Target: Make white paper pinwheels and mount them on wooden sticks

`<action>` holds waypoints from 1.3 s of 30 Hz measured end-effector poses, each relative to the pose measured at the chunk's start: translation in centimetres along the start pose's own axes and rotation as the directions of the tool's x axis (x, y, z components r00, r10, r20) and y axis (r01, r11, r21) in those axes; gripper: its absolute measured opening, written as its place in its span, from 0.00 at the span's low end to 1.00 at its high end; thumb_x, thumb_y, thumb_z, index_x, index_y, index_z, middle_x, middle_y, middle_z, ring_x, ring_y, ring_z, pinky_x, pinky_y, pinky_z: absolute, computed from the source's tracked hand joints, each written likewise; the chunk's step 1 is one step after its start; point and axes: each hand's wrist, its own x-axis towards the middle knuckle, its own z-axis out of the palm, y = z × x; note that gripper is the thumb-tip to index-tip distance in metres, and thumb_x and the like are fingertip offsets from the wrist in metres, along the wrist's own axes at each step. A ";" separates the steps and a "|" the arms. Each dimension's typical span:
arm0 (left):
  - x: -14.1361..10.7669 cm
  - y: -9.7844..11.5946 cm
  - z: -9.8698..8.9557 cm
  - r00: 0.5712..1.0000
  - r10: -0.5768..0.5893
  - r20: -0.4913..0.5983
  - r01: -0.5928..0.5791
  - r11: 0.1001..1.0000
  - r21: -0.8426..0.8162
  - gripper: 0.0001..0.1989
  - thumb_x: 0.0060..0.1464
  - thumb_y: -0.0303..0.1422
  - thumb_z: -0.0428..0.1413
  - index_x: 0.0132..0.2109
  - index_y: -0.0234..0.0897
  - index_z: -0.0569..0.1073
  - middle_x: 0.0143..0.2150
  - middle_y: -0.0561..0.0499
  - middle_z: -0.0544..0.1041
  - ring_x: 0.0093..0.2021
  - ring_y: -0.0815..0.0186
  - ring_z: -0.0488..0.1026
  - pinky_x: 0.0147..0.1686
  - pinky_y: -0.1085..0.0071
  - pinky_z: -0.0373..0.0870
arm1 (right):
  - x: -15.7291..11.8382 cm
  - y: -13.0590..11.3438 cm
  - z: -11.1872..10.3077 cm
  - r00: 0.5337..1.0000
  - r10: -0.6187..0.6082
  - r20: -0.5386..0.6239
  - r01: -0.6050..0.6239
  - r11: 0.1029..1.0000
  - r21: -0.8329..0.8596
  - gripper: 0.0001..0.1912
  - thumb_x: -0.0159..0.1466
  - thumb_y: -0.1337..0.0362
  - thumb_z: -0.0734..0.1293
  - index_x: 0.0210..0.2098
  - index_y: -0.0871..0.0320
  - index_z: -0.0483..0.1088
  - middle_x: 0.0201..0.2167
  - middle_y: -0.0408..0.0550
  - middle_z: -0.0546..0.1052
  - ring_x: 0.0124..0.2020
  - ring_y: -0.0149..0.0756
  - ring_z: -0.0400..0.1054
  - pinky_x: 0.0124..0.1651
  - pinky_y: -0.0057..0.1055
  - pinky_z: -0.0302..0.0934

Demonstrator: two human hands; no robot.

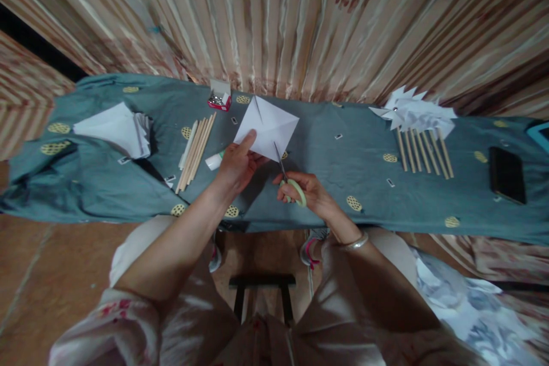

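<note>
Head view: a square of white paper (pixel 277 117) is over the middle of the cloth-covered worktop (pixel 330 183), pinched along its near left edge by the left hand (pixel 240 163); a slit runs in from its far corner. The right hand (pixel 302 187) grips green-handled scissors (pixel 283 169), their blades at the paper's near corner. Left of the paper lie a white tube (pixel 213 161), wooden sticks (pixel 197 154), a small red box (pixel 219 105) of metallic pieces and, farther left, a paper stack (pixel 112 130). To the right are paper pinwheels (pixel 422 114) on sticks and a black smartphone (pixel 506 175).
</note>
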 end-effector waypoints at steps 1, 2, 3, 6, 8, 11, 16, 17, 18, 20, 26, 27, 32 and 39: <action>0.0 0.0 0.0 1.000 0.001 -0.002 -0.001 1.000 -0.003 0.13 0.66 0.29 0.50 0.34 0.39 0.76 0.29 0.53 0.82 0.30 0.69 0.80 0.37 0.71 0.78 | 0.0 0.0 0.0 1.000 0.001 -0.003 -0.001 1.000 0.000 0.26 0.43 0.44 0.79 0.31 0.58 0.76 0.21 0.40 0.76 0.21 0.25 0.67 0.26 0.24 0.61; 0.0 0.0 0.0 1.000 0.001 -0.004 -0.001 1.000 -0.006 0.12 0.66 0.29 0.50 0.34 0.39 0.76 0.29 0.53 0.82 0.31 0.68 0.80 0.38 0.71 0.78 | 0.0 -0.1 0.1 1.000 0.002 -0.008 -0.002 1.000 0.000 0.26 0.43 0.45 0.79 0.31 0.58 0.76 0.21 0.40 0.76 0.21 0.25 0.68 0.26 0.23 0.61; 0.1 -0.1 -0.1 1.000 0.001 -0.008 -0.001 1.000 -0.008 0.12 0.65 0.30 0.51 0.34 0.39 0.76 0.29 0.53 0.82 0.32 0.68 0.81 0.38 0.71 0.78 | 0.0 -0.1 0.1 1.000 0.005 -0.013 -0.005 1.000 0.001 0.26 0.42 0.45 0.79 0.31 0.58 0.76 0.20 0.40 0.76 0.21 0.25 0.68 0.26 0.23 0.62; 0.1 -0.1 -0.2 1.000 0.003 -0.009 -0.003 1.000 -0.016 0.09 0.64 0.31 0.54 0.35 0.39 0.77 0.29 0.52 0.82 0.35 0.65 0.82 0.39 0.69 0.78 | 0.0 -0.2 0.2 1.000 0.011 -0.019 -0.011 1.000 0.002 0.25 0.41 0.47 0.80 0.30 0.58 0.76 0.19 0.39 0.76 0.21 0.25 0.67 0.26 0.23 0.62; 0.1 -0.1 -0.2 1.000 0.007 -0.007 -0.007 1.000 -0.022 0.07 0.63 0.31 0.55 0.37 0.39 0.77 0.30 0.51 0.83 0.35 0.64 0.82 0.39 0.70 0.79 | 0.0 -0.2 0.2 1.000 0.014 -0.013 -0.014 1.000 0.000 0.24 0.41 0.49 0.81 0.30 0.58 0.76 0.19 0.38 0.75 0.20 0.24 0.67 0.25 0.22 0.62; 0.2 -0.1 -0.3 1.000 0.011 0.001 -0.011 1.000 -0.026 0.07 0.64 0.30 0.54 0.37 0.38 0.76 0.31 0.51 0.83 0.34 0.65 0.82 0.38 0.71 0.78 | 0.1 0.0 0.1 1.000 0.008 -0.019 -0.008 1.000 -0.001 0.24 0.42 0.48 0.80 0.30 0.58 0.76 0.18 0.38 0.75 0.19 0.24 0.66 0.24 0.22 0.61; 0.1 0.0 -0.3 1.000 0.001 -0.006 -0.001 1.000 0.002 0.06 0.63 0.32 0.55 0.38 0.37 0.76 0.31 0.51 0.83 0.36 0.66 0.82 0.39 0.72 0.78 | 0.3 0.3 0.1 1.000 -0.008 -0.025 0.008 1.000 -0.017 0.23 0.41 0.49 0.80 0.30 0.57 0.76 0.18 0.37 0.74 0.19 0.24 0.66 0.24 0.23 0.61; 0.1 0.0 -0.3 1.000 0.001 -0.005 -0.001 1.000 0.003 0.06 0.63 0.32 0.55 0.38 0.38 0.76 0.31 0.51 0.83 0.36 0.66 0.82 0.39 0.71 0.79 | 0.3 0.4 0.1 1.000 -0.012 -0.026 0.012 1.000 -0.018 0.23 0.42 0.48 0.80 0.30 0.57 0.76 0.18 0.37 0.74 0.19 0.25 0.65 0.24 0.23 0.61; 0.1 0.1 -0.3 1.000 0.003 -0.006 -0.003 1.000 0.001 0.07 0.63 0.31 0.55 0.37 0.38 0.76 0.31 0.51 0.83 0.37 0.65 0.82 0.40 0.70 0.79 | 0.3 0.4 0.0 1.000 -0.014 -0.027 0.014 1.000 -0.017 0.23 0.42 0.48 0.80 0.30 0.57 0.76 0.18 0.37 0.74 0.19 0.25 0.65 0.24 0.23 0.61; 0.1 0.1 -0.2 1.000 0.008 -0.011 -0.008 1.000 -0.007 0.07 0.63 0.30 0.55 0.36 0.38 0.76 0.31 0.51 0.82 0.38 0.63 0.82 0.42 0.68 0.80 | 0.3 0.5 0.0 0.999 -0.016 -0.028 0.016 1.000 -0.014 0.23 0.43 0.48 0.80 0.30 0.57 0.77 0.18 0.37 0.73 0.19 0.25 0.65 0.24 0.24 0.61; 0.2 0.0 -0.2 1.000 0.012 -0.015 -0.012 1.000 -0.009 0.07 0.63 0.30 0.54 0.37 0.40 0.76 0.30 0.52 0.83 0.41 0.63 0.82 0.43 0.68 0.80 | 0.4 0.7 0.0 1.000 -0.007 -0.030 0.007 1.000 0.016 0.21 0.41 0.54 0.81 0.30 0.58 0.76 0.17 0.36 0.73 0.18 0.24 0.64 0.24 0.24 0.60; 0.2 0.0 -0.2 1.000 0.014 -0.013 -0.014 1.000 -0.005 0.07 0.63 0.30 0.54 0.37 0.40 0.76 0.31 0.52 0.83 0.42 0.63 0.82 0.43 0.69 0.79 | 0.4 0.6 0.0 0.999 -0.005 -0.035 0.006 1.000 0.025 0.21 0.41 0.54 0.81 0.29 0.58 0.76 0.16 0.36 0.73 0.18 0.24 0.64 0.24 0.23 0.60; 0.0 -0.2 -0.3 1.000 0.015 0.010 -0.015 1.000 0.001 0.05 0.61 0.31 0.56 0.36 0.40 0.76 0.32 0.52 0.83 0.41 0.62 0.82 0.43 0.67 0.80 | 0.4 0.6 0.1 0.999 -0.002 -0.047 0.003 1.000 0.020 0.21 0.41 0.54 0.81 0.29 0.57 0.76 0.17 0.37 0.74 0.18 0.25 0.65 0.23 0.24 0.60; -0.3 -0.5 0.0 1.000 -0.030 -0.008 0.030 0.999 -0.010 0.11 0.65 0.28 0.51 0.36 0.38 0.77 0.30 0.52 0.82 0.34 0.66 0.81 0.42 0.68 0.79 | 0.5 0.9 -0.1 0.998 -0.018 -0.061 0.017 0.999 -0.029 0.23 0.43 0.51 0.80 0.32 0.58 0.76 0.18 0.38 0.74 0.20 0.26 0.65 0.24 0.24 0.60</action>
